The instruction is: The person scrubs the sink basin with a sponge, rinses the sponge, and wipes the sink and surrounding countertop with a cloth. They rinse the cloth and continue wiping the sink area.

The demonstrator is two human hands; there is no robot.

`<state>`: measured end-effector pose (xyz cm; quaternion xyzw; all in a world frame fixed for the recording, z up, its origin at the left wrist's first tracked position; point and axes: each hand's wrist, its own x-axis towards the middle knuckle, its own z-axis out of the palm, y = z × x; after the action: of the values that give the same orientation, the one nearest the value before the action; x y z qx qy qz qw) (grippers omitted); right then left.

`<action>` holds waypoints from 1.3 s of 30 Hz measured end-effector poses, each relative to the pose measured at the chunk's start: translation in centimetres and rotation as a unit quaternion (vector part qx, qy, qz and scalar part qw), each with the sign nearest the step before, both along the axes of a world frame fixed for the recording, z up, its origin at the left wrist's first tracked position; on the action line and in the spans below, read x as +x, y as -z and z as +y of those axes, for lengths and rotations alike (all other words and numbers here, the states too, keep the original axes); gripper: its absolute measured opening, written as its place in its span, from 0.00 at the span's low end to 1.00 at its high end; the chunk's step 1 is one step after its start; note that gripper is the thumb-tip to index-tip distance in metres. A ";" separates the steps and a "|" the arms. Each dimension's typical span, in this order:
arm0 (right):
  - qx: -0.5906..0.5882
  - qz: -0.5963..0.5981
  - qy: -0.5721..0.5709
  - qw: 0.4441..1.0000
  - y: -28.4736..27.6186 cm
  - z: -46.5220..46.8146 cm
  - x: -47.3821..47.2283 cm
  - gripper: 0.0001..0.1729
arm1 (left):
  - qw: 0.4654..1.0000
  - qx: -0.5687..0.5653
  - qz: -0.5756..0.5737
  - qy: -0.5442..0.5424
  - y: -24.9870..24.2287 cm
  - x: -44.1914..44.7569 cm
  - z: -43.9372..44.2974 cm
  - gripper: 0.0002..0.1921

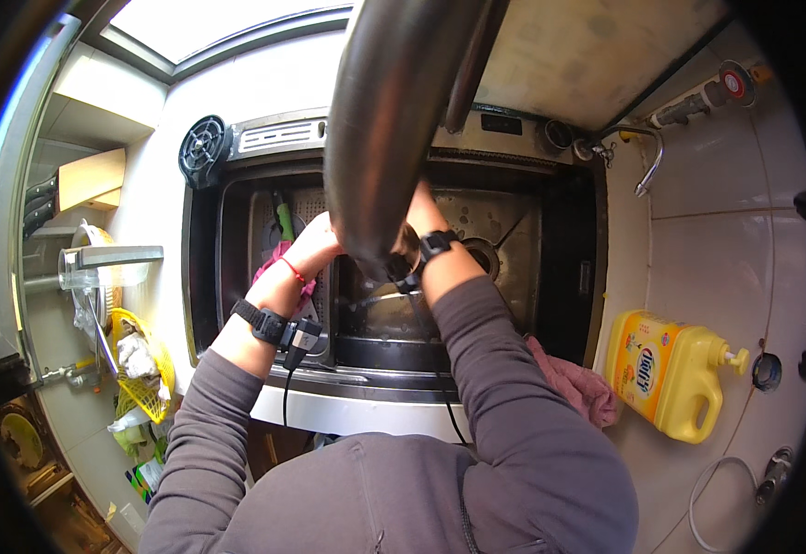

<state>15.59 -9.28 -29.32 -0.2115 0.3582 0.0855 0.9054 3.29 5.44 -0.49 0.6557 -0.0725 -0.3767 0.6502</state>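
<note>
Both hands reach into a dark kitchen sink (444, 350) behind a large metal faucet spout (389, 138) that blocks most of the view. My left hand (323, 235) shows only its back and wrist; its fingers lie behind the spout. Little of my right hand (422, 197) shows, as the spout covers its fingers. Whether either hand holds anything is hidden. Left of my left hand, in the perforated basin insert, are a green-handled utensil (283, 218) and a pink cloth (271, 260). The drain (480, 255) lies beyond my right wrist.
A yellow detergent jug with a pump (680, 374) stands at right beside a pink towel (576, 381). A glass rinser (204, 147) sits at the back left corner. Left are a knife block (91, 181) and a yellow mesh basket (141, 374). A small tap (652, 163) projects at back right.
</note>
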 end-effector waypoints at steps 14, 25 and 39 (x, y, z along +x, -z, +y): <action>0.062 -0.045 -0.070 0.995 -6.3 1.5 -3.0 0.06 | 0.992 0.121 -0.004 -0.022 1.8 -1.4 2.0 0.19; -0.010 0.102 0.088 0.991 -9.4 -1.5 -5.3 0.02 | 0.994 0.079 -0.050 0.052 7.7 1.6 4.6 0.16; -0.079 0.108 0.096 0.986 -1.6 -3.2 -4.7 0.02 | 0.997 -0.008 0.077 0.003 5.3 1.9 4.0 0.17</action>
<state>10.89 -12.44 -27.71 -0.2364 0.4780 -0.0080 0.8459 5.23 9.48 -5.75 0.6195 -0.0272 -0.4273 0.6580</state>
